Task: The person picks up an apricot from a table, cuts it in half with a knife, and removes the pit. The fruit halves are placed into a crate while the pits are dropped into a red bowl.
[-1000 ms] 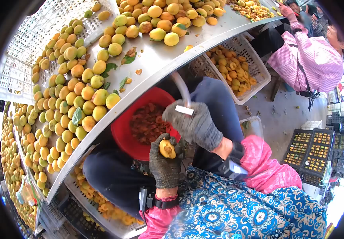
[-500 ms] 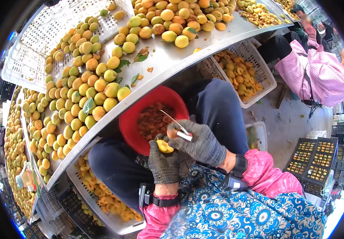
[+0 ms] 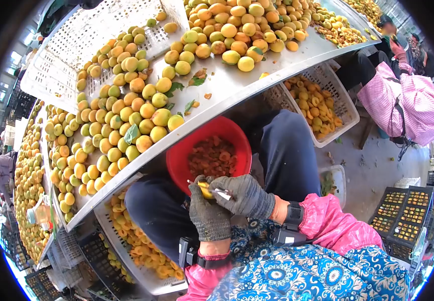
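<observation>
Two gloved hands are working close together above the person's lap, near a red basin [image 3: 175,165]. The left hand [image 3: 209,215] is holding a yellow fruit [image 3: 205,189], its fingers closing around the sides and leaving part of the yellow surface showing. The right hand [image 3: 249,196] is gripping a thin tool [image 3: 223,194] with a white handle, its fingers closing narrowly on that handle. The tool is lying across the fruit, with a pale tip showing beside the left fingers; the exact contact between blade and fruit is being hidden by the gloves. The basin is sitting between the person's knees, below the edge of the metal worktop [image 3: 229,88], and is containing reddish-brown pieces [image 3: 213,156]. Whole fruits [image 3: 151,113] in green, yellow and orange are covering much of the worktop, with several leaves [image 3: 132,134] lying among them. A perforated white crate [image 3: 71,52] is resting at the worktop's far left. Beneath the worktop, a right-hand crate [image 3: 351,113] is holding fruit halves, and a lower-left crate [image 3: 151,283] is holding orange-yellow pieces. Black trays [image 3: 402,215] are standing on the right, carrying rows of fruit. A co-worker [image 3: 417,113] in a pink checked top is sitting at upper right, near the worktop's edge.
</observation>
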Action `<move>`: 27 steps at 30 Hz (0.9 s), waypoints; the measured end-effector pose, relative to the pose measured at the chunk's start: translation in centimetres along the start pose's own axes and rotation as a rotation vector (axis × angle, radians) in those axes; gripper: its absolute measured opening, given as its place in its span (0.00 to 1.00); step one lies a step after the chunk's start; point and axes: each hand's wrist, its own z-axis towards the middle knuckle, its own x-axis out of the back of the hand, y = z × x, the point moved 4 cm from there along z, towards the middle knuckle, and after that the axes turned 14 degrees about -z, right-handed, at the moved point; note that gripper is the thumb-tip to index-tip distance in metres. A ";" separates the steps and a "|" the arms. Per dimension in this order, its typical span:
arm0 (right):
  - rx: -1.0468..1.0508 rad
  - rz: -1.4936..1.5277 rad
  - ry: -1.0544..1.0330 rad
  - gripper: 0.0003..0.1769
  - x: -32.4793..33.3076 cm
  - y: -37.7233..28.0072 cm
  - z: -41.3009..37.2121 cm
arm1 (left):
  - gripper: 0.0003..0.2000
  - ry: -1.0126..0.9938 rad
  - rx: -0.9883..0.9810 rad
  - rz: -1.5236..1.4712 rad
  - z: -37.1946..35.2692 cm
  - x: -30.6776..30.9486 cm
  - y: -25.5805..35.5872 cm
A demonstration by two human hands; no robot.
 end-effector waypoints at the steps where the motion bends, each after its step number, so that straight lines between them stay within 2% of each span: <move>1: 0.032 -0.053 0.038 0.16 0.0 -0.5 0.2 | 0.19 -0.008 -0.018 0.032 -0.3 -0.6 0.4; 3: 0.044 -0.027 0.051 0.15 0.1 -1.1 0.9 | 0.18 -0.049 -0.018 0.051 -0.7 -1.7 0.9; 5: -0.043 0.071 -0.001 0.13 -0.2 -1.5 1.6 | 0.17 0.001 -0.214 0.235 -0.4 -1.8 2.1; 6: -0.036 0.074 0.003 0.13 -0.4 -1.8 2.0 | 0.17 -0.064 -0.255 0.319 -1.5 -3.5 3.4; 7: -0.038 0.245 0.001 0.12 -0.7 -2.1 2.2 | 0.18 -0.077 -0.481 0.977 -2.7 -5.4 5.5; 8: -0.040 0.417 -0.008 0.11 -0.9 -2.3 2.5 | 0.18 -0.159 -0.508 0.761 -3.1 -6.3 6.8; 9: -0.032 0.424 -0.012 0.11 -0.5 -2.5 2.8 | 0.18 -0.238 -0.533 0.547 -3.3 -6.7 8.2; 11: 0.036 0.323 -0.041 0.09 0.8 -2.9 3.5 | 0.13 -0.138 -0.679 0.298 -3.4 -4.4 13.0; 13: -0.090 0.465 -0.028 0.08 0.3 -0.7 3.7 | 0.13 0.028 -0.905 0.890 -5.5 -4.5 17.9; 14: -0.122 0.381 -0.112 0.09 0.3 0.3 3.8 | 0.12 -0.080 -0.869 0.649 -5.5 -4.1 19.2; 15: -0.152 0.295 -0.194 0.10 0.5 1.2 3.9 | 0.12 -0.082 -0.880 0.653 -5.6 -3.1 21.1; 16: -0.143 0.302 -0.194 0.10 1.0 1.7 4.0 | 0.11 0.067 -0.820 0.878 -5.3 -1.3 22.9; 17: -0.106 -0.115 -0.307 0.11 1.1 2.1 4.1 | 0.11 0.223 -0.747 1.097 -5.1 0.5 24.1; 18: -0.065 -0.534 -0.409 0.14 1.1 2.7 4.1 | 0.12 0.185 -0.894 1.453 -5.0 0.5 24.5; 21: -0.041 -0.410 -0.350 0.16 0.6 3.8 4.0 | 0.14 0.139 -0.926 1.467 -3.5 -0.1 24.8; 22: -0.043 -0.375 -0.305 0.15 0.5 3.9 4.1 | 0.15 0.127 -0.883 1.396 -2.7 -0.6 24.7; 24: -0.038 -0.360 -0.259 0.15 0.5 3.7 4.8 | 0.16 0.068 -0.844 1.537 -0.1 -4.0 23.9; 26: -0.014 -0.323 -0.165 0.14 0.8 3.8 5.2 | 0.17 -0.066 -0.897 1.543 4.2 -6.8 22.7; 27: -0.019 -0.318 -0.164 0.14 0.9 3.7 5.5 | 0.17 -0.208 -0.997 1.711 6.4 -8.2 22.3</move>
